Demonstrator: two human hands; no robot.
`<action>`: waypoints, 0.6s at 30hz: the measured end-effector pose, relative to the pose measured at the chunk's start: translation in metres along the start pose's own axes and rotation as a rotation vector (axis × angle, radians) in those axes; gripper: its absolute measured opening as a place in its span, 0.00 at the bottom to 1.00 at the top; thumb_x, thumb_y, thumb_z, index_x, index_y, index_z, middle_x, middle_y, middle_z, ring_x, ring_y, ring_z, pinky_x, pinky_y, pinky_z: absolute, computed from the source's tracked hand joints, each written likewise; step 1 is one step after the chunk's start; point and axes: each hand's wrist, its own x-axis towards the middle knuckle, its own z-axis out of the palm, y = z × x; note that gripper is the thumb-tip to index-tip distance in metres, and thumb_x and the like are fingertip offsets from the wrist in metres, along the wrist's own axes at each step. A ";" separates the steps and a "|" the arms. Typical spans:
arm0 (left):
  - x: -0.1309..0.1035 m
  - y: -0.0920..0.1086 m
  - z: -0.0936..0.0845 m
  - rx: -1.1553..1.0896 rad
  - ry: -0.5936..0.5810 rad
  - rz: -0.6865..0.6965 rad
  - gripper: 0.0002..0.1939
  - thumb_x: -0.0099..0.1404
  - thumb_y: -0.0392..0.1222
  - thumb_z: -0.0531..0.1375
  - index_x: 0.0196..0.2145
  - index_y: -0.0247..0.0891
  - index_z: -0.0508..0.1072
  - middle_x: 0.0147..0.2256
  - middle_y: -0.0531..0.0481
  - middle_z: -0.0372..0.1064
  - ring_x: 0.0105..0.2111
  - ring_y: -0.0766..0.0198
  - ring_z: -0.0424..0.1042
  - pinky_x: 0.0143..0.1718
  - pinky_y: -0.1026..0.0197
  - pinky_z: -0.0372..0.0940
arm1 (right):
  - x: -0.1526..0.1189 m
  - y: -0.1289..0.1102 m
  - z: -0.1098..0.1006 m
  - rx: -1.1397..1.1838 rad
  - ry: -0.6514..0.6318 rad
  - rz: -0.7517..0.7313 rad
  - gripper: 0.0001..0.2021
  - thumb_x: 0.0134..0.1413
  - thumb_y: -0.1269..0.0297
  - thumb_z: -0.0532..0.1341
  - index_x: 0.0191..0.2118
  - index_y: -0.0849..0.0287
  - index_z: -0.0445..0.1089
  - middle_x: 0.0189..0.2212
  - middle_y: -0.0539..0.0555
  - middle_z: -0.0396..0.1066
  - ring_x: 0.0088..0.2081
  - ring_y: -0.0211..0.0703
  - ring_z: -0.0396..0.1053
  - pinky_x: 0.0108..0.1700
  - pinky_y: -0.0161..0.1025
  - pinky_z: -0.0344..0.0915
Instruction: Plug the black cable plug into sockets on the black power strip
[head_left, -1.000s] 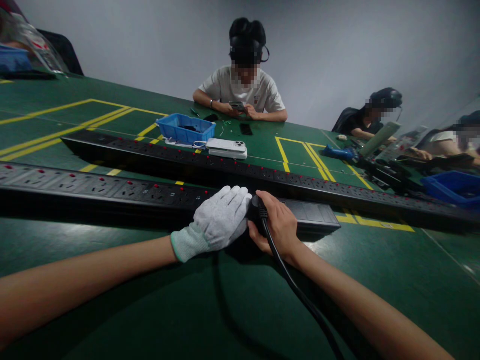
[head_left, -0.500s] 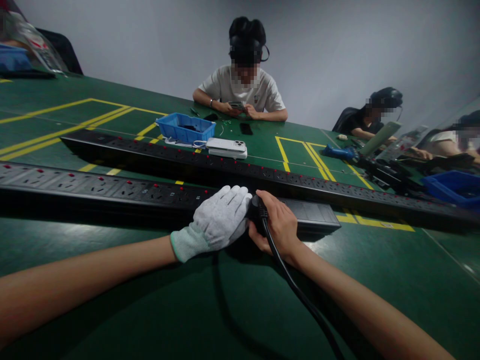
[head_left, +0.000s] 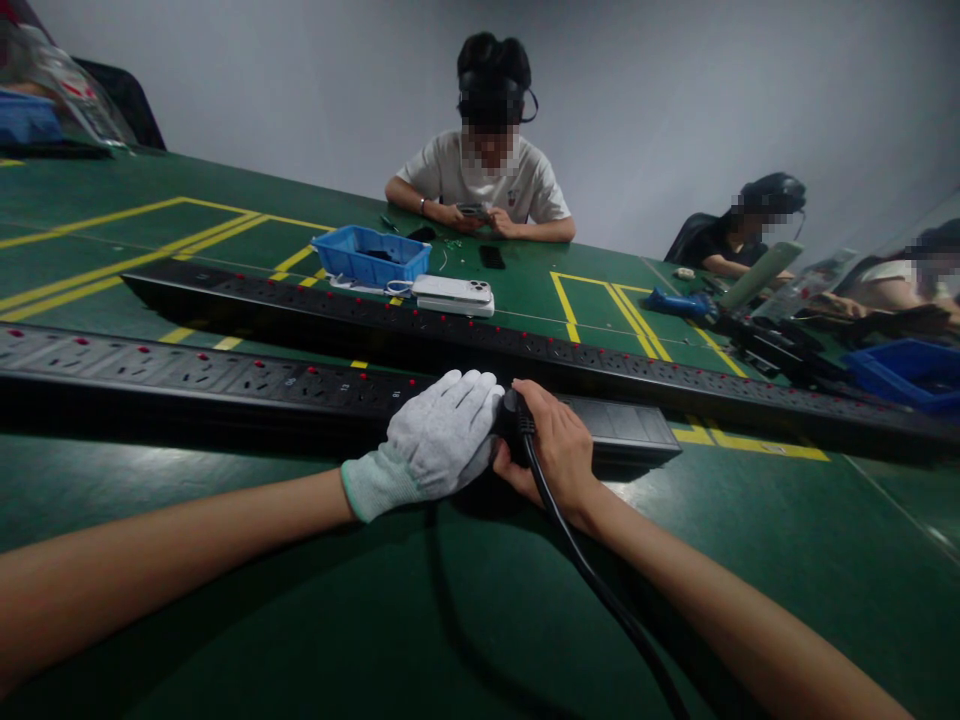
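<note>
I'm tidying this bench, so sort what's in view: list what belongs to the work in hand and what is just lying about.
Work in hand:
black plug
black cable
near socket strip

Apparently just lying about:
blue tray
white phone
far socket strip, untouched but possibly related

a workshop-like room, with yellow-marked green worktable (head_left: 247, 550), long socket strips (head_left: 172, 375) and blue parts bins (head_left: 371, 262)

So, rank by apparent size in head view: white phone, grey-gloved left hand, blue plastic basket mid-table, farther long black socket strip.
Farther long black socket strip
Grey-gloved left hand
Blue plastic basket mid-table
White phone
</note>
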 end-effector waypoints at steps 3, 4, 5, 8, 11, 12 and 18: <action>0.000 0.000 -0.001 -0.010 -0.002 -0.009 0.25 0.62 0.41 0.55 0.53 0.23 0.63 0.52 0.29 0.63 0.56 0.45 0.59 0.55 0.43 0.61 | 0.000 0.000 0.000 -0.008 0.001 0.001 0.29 0.47 0.61 0.56 0.57 0.65 0.54 0.50 0.63 0.66 0.50 0.50 0.66 0.49 0.45 0.66; 0.000 0.000 -0.001 -0.008 -0.007 -0.012 0.25 0.62 0.41 0.55 0.53 0.23 0.63 0.52 0.29 0.63 0.57 0.45 0.59 0.55 0.43 0.61 | 0.000 -0.001 0.000 -0.011 0.003 0.002 0.29 0.47 0.61 0.56 0.57 0.65 0.54 0.50 0.63 0.66 0.50 0.50 0.67 0.49 0.45 0.66; 0.001 0.001 -0.001 -0.004 -0.014 -0.013 0.25 0.62 0.42 0.55 0.53 0.22 0.63 0.52 0.29 0.63 0.57 0.45 0.59 0.55 0.43 0.60 | 0.000 -0.001 0.000 -0.013 0.004 0.003 0.29 0.47 0.61 0.56 0.57 0.65 0.54 0.50 0.63 0.66 0.50 0.50 0.67 0.49 0.45 0.66; 0.001 0.001 -0.001 0.012 -0.026 -0.015 0.25 0.62 0.42 0.55 0.53 0.21 0.64 0.52 0.29 0.64 0.56 0.45 0.60 0.56 0.44 0.60 | 0.000 -0.001 0.000 -0.014 0.003 0.007 0.29 0.47 0.62 0.56 0.56 0.66 0.54 0.50 0.63 0.66 0.49 0.50 0.67 0.49 0.45 0.66; 0.002 0.001 -0.001 0.012 -0.036 -0.032 0.25 0.63 0.43 0.55 0.52 0.22 0.64 0.52 0.29 0.64 0.56 0.46 0.60 0.56 0.45 0.60 | 0.000 -0.002 0.000 -0.018 0.002 0.010 0.29 0.47 0.63 0.56 0.56 0.66 0.54 0.50 0.63 0.66 0.49 0.50 0.66 0.49 0.45 0.65; 0.002 0.001 -0.001 0.011 -0.037 -0.036 0.24 0.63 0.43 0.55 0.52 0.22 0.64 0.52 0.30 0.64 0.56 0.46 0.60 0.56 0.45 0.61 | 0.000 -0.002 0.000 -0.018 0.000 0.010 0.30 0.46 0.63 0.56 0.56 0.66 0.54 0.50 0.63 0.66 0.49 0.50 0.66 0.49 0.45 0.65; 0.003 0.002 -0.001 0.009 -0.008 -0.043 0.24 0.63 0.44 0.55 0.52 0.23 0.64 0.51 0.31 0.65 0.55 0.47 0.62 0.55 0.45 0.62 | 0.000 -0.002 0.001 -0.015 -0.016 0.013 0.30 0.45 0.66 0.55 0.57 0.67 0.53 0.51 0.63 0.65 0.49 0.51 0.66 0.50 0.46 0.65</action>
